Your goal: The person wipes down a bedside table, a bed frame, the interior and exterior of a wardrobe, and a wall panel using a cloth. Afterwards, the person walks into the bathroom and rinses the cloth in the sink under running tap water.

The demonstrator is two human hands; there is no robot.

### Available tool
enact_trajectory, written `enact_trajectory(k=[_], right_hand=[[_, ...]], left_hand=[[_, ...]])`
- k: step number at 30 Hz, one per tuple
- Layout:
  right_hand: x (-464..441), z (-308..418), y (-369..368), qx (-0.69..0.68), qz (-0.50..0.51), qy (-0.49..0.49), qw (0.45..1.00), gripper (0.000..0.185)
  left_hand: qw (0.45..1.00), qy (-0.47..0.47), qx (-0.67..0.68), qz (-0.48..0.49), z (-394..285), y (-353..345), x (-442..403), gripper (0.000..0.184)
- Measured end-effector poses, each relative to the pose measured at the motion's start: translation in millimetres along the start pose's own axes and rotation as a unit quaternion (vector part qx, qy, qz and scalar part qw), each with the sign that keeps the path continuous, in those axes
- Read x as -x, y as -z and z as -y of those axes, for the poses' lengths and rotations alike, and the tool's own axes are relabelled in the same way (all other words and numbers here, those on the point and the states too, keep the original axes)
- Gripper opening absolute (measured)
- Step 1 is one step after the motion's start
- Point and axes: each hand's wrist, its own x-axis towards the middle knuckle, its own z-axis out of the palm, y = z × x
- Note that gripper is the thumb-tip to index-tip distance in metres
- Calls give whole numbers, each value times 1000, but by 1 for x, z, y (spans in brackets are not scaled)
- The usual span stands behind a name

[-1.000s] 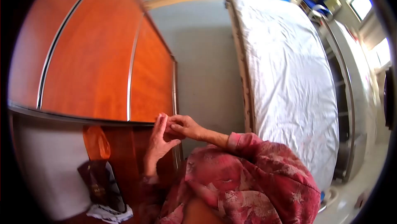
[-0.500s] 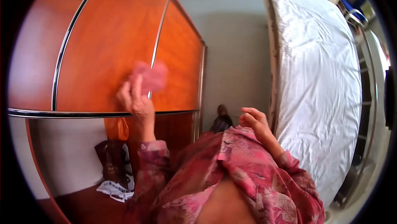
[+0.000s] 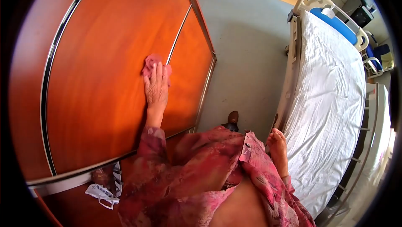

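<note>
My left hand (image 3: 157,92) lies with outstretched fingers on a crumpled pink cloth (image 3: 152,62), pressing it against an orange-brown wooden panel (image 3: 109,72). The cloth is beside a thin metal strip (image 3: 179,34) that runs along the panel, and part of it is covered by the fingers. My right hand (image 3: 277,148) hangs low by the near side of the bed, its fingers curled in and nothing visible in them.
A bed with a white sheet (image 3: 331,101) stands on the right, with a cream end board (image 3: 312,0). Grey floor (image 3: 245,47) runs between bed and panel. My shoe (image 3: 233,117) shows there. A white printed bag (image 3: 102,195) sits in the opening under the panel.
My left hand, blurred with the cloth before, now shows sharply with the cloth flat on the panel. My right hand has dropped lower and curled its fingers. The view has shifted.
</note>
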Motion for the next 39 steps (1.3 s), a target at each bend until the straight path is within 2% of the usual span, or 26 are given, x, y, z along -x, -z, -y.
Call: enact_trajectory(k=[5,7,9,12,14,18,20,21,23,24,25,27,29,33,35,37,39], right_hand=[[-37,31,-21,10,-27,17,999,18],[-48,41,-28,17,-27,4,999,19],[-61,50,-31,29,-43,-6,999,19],[-91,72,-47,45,-51,-24,997,20],[-115,93,-59,60,-37,-26,997,21],[-163,125,-54,98,-9,-22,995,19],[-201,152,-57,101,-9,-21,995,16],[-214,167,-62,82,-19,1,996,16],[-231,209,-69,127,-31,-9,991,17],[-250,221,-61,116,-38,-8,993,18],[-256,245,-68,128,-28,-3,991,18],[-283,278,-62,109,-4,-5,994,18],[-307,306,-58,131,0,6,991,20],[-345,350,-59,163,-6,49,985,24],[-357,366,-66,170,-16,56,984,24],[-370,370,-73,184,-5,56,981,21],[-393,361,-70,188,41,27,981,16]], left_hand=[[996,-80,24,16,-16,-80,-100,44],[992,-116,-5,41,-26,-99,-144,41],[991,-125,-18,32,-34,-123,-187,39],[982,-153,-34,104,-45,-142,-256,41],[984,-149,-21,93,-49,-147,-294,41],[987,-149,-31,58,-50,-131,-308,37],[981,-179,-74,6,-53,-151,-303,32],[978,-197,-67,-20,-60,-127,-298,32],[970,-243,-6,11,-58,-157,-276,30],[968,-243,28,54,-63,-146,-263,28],[965,-247,38,74,-76,-116,-263,27],[960,-267,21,83,-70,-147,-235,20],[957,-225,4,184,-76,-133,-212,15],[962,-204,21,179,-81,-110,-203,13],[988,-101,64,98,-92,-73,-243,12],[994,-58,55,79,-88,-55,-286,7],[997,-18,-42,-59,-73,-53,-324,13]])
